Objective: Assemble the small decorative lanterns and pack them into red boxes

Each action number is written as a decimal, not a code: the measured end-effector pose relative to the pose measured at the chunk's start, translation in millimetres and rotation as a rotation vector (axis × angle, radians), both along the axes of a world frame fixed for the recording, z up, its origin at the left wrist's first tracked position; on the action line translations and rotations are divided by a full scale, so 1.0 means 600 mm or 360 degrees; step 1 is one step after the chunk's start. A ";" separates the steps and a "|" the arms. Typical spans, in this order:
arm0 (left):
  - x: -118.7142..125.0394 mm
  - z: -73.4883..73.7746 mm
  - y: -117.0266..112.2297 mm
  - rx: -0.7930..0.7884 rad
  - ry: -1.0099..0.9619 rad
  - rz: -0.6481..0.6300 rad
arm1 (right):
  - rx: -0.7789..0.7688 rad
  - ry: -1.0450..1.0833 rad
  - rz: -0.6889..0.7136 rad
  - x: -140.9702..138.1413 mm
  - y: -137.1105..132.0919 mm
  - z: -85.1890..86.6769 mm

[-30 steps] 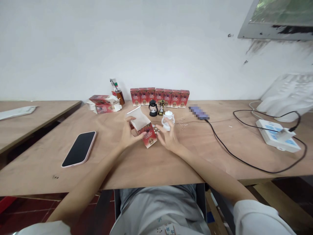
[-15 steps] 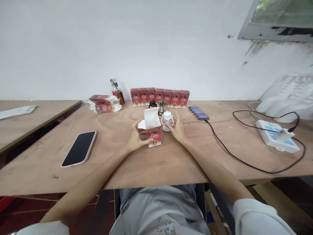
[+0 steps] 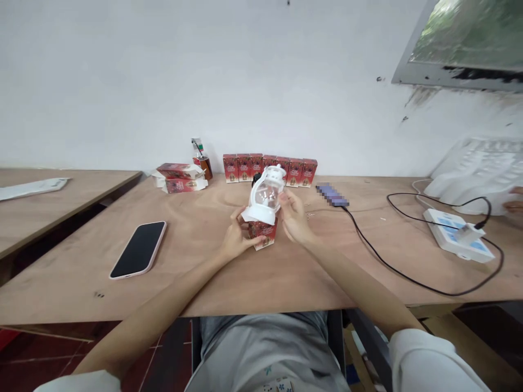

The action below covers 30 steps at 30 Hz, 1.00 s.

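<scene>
My left hand (image 3: 236,239) grips a small red box (image 3: 263,234) that stands upright on the wooden table (image 3: 212,272), its top open. My right hand (image 3: 293,218) holds a small white lantern (image 3: 266,195) right above the box's open top, its base at the opening. Both hands are closed on what they hold. A black lantern is partly hidden behind the white one.
A row of several red boxes (image 3: 269,167) lines the wall. Two flat red boxes (image 3: 180,177) and a small bottle (image 3: 201,159) lie at the back left. A black phone (image 3: 139,257) lies left, a black cable (image 3: 392,261) and a white power strip (image 3: 455,235) right.
My right hand has picked the white lantern up from the table and brought it over the open box. My left hand has stood the box upright.
</scene>
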State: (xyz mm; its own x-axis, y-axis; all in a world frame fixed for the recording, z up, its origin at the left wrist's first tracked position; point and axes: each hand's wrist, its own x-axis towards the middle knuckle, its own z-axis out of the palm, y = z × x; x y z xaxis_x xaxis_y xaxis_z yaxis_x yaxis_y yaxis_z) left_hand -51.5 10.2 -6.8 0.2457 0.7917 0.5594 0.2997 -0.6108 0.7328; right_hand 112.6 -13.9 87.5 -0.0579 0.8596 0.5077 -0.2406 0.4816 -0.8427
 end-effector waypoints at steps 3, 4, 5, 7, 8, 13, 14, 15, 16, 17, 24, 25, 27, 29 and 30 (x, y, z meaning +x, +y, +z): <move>0.001 0.001 -0.001 -0.0012 -0.0001 -0.0009 | -0.0052 -0.0123 -0.0100 -0.002 0.015 -0.010; 0.002 0.002 -0.002 -0.0005 0.0001 0.0004 | -0.0052 -0.0176 -0.0151 0.001 0.020 -0.011; 0.003 0.003 -0.003 0.0007 0.0010 0.0019 | -0.0050 -0.0231 -0.0193 0.005 0.024 -0.011; 0.004 0.004 -0.005 0.0023 0.0032 0.0034 | -0.0050 -0.0352 -0.0251 0.014 0.029 -0.006; 0.004 0.005 -0.006 0.0025 0.0038 0.0033 | -0.0043 -0.0417 -0.0285 0.019 0.030 -0.003; 0.001 -0.001 -0.005 0.0039 -0.0003 0.0015 | 0.0126 -0.0749 -0.0469 0.036 0.026 0.018; 0.000 -0.003 -0.003 0.0046 -0.0008 0.0012 | 0.0149 -0.0806 -0.0477 0.040 0.024 0.023; 0.000 -0.005 -0.002 0.0056 -0.0008 0.0010 | 0.0153 -0.0862 -0.0471 0.044 0.023 0.029; 0.000 -0.006 -0.001 0.0067 -0.0003 0.0010 | 0.0142 -0.0922 -0.0458 0.050 0.022 0.035; 0.000 -0.007 0.000 0.0078 0.0007 0.0008 | 0.0125 -0.0990 -0.0456 0.055 0.021 0.041; 0.007 0.004 -0.004 0.0058 0.0069 -0.0005 | 0.0265 -0.1709 -0.0835 0.057 0.002 0.076; 0.007 0.005 -0.004 0.0049 0.0075 -0.0001 | 0.0301 -0.1772 -0.0808 0.052 0.000 0.077; 0.006 0.005 -0.004 0.0023 0.0075 0.0000 | 0.0341 -0.1847 -0.0708 0.039 0.000 0.075; 0.004 0.003 -0.003 0.0011 0.0066 -0.0008 | 0.0323 -0.1859 -0.0624 0.030 0.005 0.069; 0.004 0.002 -0.003 0.0017 0.0065 -0.0012 | 0.0292 -0.1852 -0.0594 0.026 0.010 0.065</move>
State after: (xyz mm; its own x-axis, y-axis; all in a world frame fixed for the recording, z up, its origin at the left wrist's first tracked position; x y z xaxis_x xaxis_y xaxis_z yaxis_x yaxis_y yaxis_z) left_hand -49.1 8.7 -5.3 0.2745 0.7835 0.5574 0.3243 -0.6211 0.7135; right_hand 128.5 -8.1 126.6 -0.3219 0.8420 0.4330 0.7843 0.4933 -0.3761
